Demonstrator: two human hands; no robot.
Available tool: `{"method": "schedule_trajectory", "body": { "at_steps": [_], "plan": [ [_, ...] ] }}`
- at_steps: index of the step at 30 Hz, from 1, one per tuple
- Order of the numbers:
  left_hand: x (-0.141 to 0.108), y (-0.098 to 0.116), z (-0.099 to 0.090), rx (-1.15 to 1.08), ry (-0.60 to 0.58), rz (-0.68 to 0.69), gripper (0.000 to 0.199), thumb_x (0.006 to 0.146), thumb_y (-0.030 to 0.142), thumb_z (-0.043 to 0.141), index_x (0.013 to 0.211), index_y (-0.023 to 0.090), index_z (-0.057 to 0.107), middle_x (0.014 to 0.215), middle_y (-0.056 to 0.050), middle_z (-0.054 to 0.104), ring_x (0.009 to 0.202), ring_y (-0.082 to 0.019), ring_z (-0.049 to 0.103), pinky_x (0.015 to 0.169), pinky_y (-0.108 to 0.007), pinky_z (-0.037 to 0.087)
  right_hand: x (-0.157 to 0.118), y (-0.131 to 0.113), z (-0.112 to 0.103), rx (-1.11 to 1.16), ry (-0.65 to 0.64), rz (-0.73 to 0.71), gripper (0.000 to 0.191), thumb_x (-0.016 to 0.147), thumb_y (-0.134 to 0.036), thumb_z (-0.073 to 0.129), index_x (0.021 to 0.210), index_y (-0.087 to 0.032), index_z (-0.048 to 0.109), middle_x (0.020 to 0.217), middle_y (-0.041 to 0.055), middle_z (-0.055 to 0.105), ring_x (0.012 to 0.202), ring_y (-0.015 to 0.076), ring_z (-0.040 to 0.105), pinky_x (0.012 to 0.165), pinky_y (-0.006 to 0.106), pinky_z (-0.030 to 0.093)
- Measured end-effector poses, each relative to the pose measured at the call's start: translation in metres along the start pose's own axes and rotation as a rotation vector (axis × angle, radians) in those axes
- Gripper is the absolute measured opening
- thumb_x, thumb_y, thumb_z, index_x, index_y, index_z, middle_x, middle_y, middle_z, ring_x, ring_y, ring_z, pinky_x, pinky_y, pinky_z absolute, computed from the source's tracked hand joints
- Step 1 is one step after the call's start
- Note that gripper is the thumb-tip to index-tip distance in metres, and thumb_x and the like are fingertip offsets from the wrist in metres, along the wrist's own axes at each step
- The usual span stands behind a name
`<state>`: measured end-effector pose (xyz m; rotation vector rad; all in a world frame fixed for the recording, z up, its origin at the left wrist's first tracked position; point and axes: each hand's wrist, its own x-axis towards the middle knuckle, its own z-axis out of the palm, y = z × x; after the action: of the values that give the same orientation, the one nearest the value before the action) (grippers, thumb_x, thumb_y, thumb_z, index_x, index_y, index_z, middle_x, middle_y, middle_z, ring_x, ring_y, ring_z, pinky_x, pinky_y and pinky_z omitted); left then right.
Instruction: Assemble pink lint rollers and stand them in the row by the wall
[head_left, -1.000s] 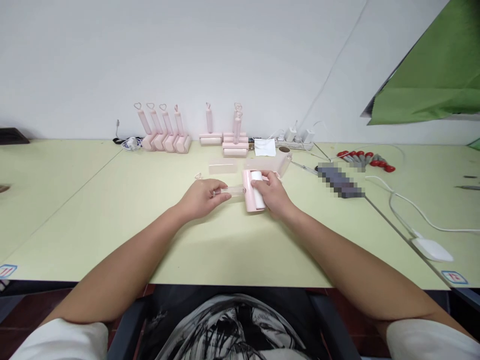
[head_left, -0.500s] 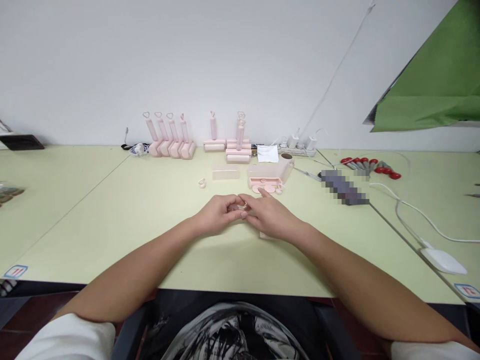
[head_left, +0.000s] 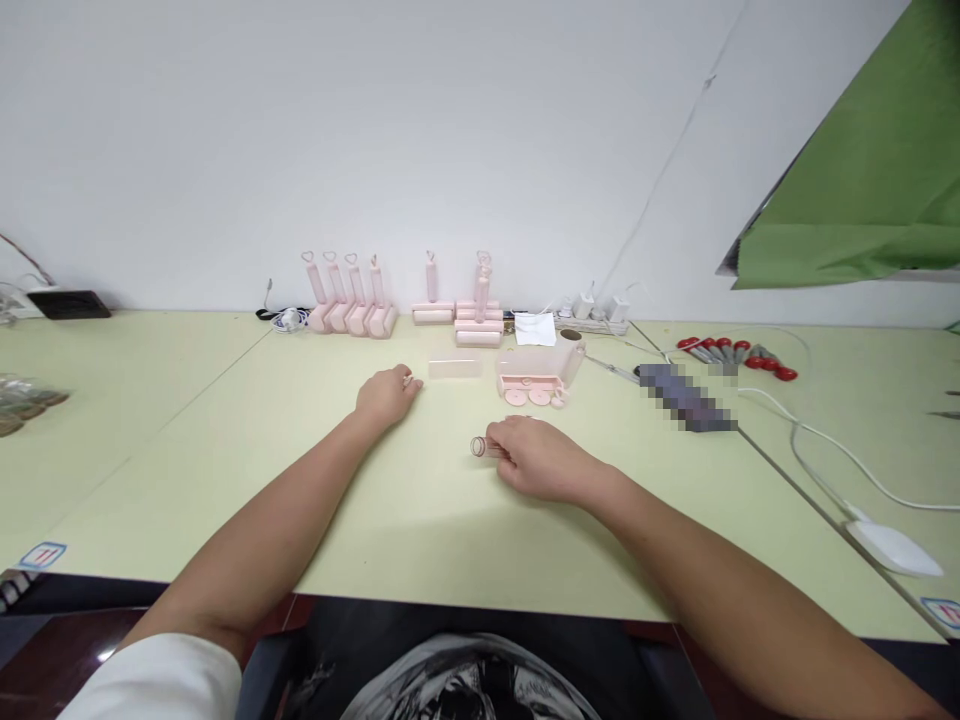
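Observation:
My right hand (head_left: 541,458) is closed around a clear tube (head_left: 478,447), whose open round end points left, a little above the table. Further left, my left hand (head_left: 386,397) has its fingertips pinched at a small pink looped piece (head_left: 409,380), mostly hidden behind them. Beyond my right hand lies an open pink roller case (head_left: 529,384), with flat pink discs (head_left: 538,398) and another small pink looped piece (head_left: 559,397) in front of it. A clear pinkish cover (head_left: 454,369) sits between the left hand and the case.
Pink lint rollers with heart-shaped loops (head_left: 360,318) stand along the wall, others (head_left: 478,332) at the middle. At the back right are a power strip (head_left: 600,325), a white paper (head_left: 535,329), a blurred dark object (head_left: 686,398) and red-ended tools (head_left: 765,362). A white cable (head_left: 832,430) crosses the right.
My hands have parted. The left moved left and away from me to the small pink looped piece; the right stays near the middle with the clear tube, now visible. The view has tilted slightly.

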<state>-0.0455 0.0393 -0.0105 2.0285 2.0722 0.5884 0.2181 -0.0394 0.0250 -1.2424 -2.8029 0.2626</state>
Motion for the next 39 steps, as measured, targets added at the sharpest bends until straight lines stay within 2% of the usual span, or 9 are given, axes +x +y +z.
{"method": "schedule_trajectory", "body": {
  "at_steps": [4,8,10,14,21,24,28,32,39],
  "plan": [
    [-0.02,0.021,-0.002,-0.169,-0.061,0.149,0.034,0.093,0.043,0.043,0.08,0.017,0.06,0.076,-0.005,0.065,0.072,-0.018,0.058,0.066,-0.028,0.043,0.0,0.001,0.0,0.06,-0.022,0.027,0.013,0.087,-0.03,0.058,0.081,-0.02,0.055,0.076,0.0028,0.063,0.067,0.0161,0.053,0.058,0.025,0.027],
    [-0.055,0.047,-0.009,-0.76,-0.357,0.319,0.038,0.09,0.055,0.05,0.085,0.017,0.056,0.062,0.003,0.054,0.052,-0.008,0.042,0.052,-0.022,0.036,0.001,0.0,-0.001,0.108,0.024,0.026,0.006,0.09,-0.025,0.054,0.092,-0.02,0.057,0.081,0.003,0.066,0.072,0.0161,0.057,0.06,0.024,0.027],
    [-0.066,0.056,-0.012,-0.873,-0.444,0.343,0.04,0.088,0.057,0.055,0.086,0.017,0.055,0.061,0.004,0.053,0.049,-0.007,0.039,0.048,-0.02,0.032,0.002,-0.001,-0.002,0.088,0.037,0.062,0.009,0.091,-0.027,0.054,0.096,-0.02,0.057,0.082,0.0037,0.067,0.074,0.0171,0.058,0.059,0.024,0.026],
    [-0.073,0.062,-0.011,-0.958,-0.483,0.323,0.042,0.086,0.059,0.059,0.087,0.018,0.053,0.063,0.003,0.056,0.047,-0.006,0.038,0.045,-0.02,0.029,0.001,-0.004,-0.005,0.029,0.001,0.143,0.019,0.093,-0.037,0.055,0.098,-0.02,0.058,0.085,0.006,0.069,0.077,0.0198,0.061,0.057,0.025,0.025],
    [-0.074,0.062,-0.009,-0.858,-0.482,0.358,0.035,0.085,0.051,0.063,0.095,0.017,0.059,0.067,0.003,0.056,0.051,-0.006,0.04,0.048,-0.02,0.034,0.0,-0.003,-0.004,0.006,-0.027,0.215,0.03,0.092,-0.049,0.053,0.095,-0.02,0.059,0.084,0.0068,0.07,0.073,0.0208,0.061,0.053,0.026,0.024],
    [-0.076,0.063,-0.01,-0.655,-0.464,0.407,0.035,0.09,0.05,0.054,0.098,0.018,0.065,0.072,0.001,0.061,0.054,-0.008,0.044,0.052,-0.022,0.037,0.0,0.0,-0.002,-0.028,-0.02,0.197,0.021,0.092,-0.038,0.051,0.088,-0.02,0.061,0.082,0.0064,0.07,0.071,0.0198,0.061,0.054,0.027,0.023],
    [-0.08,0.065,-0.009,-0.375,-0.443,0.502,0.045,0.095,0.052,0.043,0.073,0.017,0.062,0.063,0.001,0.058,0.057,-0.011,0.047,0.054,-0.025,0.034,0.002,0.002,0.001,-0.056,-0.027,0.161,0.013,0.088,-0.022,0.05,0.084,-0.02,0.063,0.08,0.0067,0.07,0.071,0.0193,0.062,0.054,0.027,0.024],
    [-0.085,0.068,-0.006,-0.344,-0.499,0.582,0.044,0.096,0.05,0.041,0.068,0.018,0.055,0.057,0.002,0.05,0.052,-0.011,0.041,0.051,-0.026,0.029,0.003,-0.001,0.005,-0.089,-0.082,0.172,0.013,0.085,-0.024,0.054,0.079,-0.02,0.065,0.077,0.0074,0.07,0.068,0.0201,0.062,0.053,0.029,0.024],
    [-0.09,0.071,-0.002,-0.289,-0.466,0.604,0.041,0.097,0.046,0.038,0.072,0.019,0.054,0.063,0.0,0.057,0.055,-0.013,0.047,0.054,-0.027,0.033,0.004,-0.003,0.008,-0.133,-0.063,0.183,0.018,0.086,-0.03,0.053,0.075,-0.02,0.065,0.074,0.0085,0.07,0.067,0.0213,0.063,0.052,0.029,0.022]
  ]
}}
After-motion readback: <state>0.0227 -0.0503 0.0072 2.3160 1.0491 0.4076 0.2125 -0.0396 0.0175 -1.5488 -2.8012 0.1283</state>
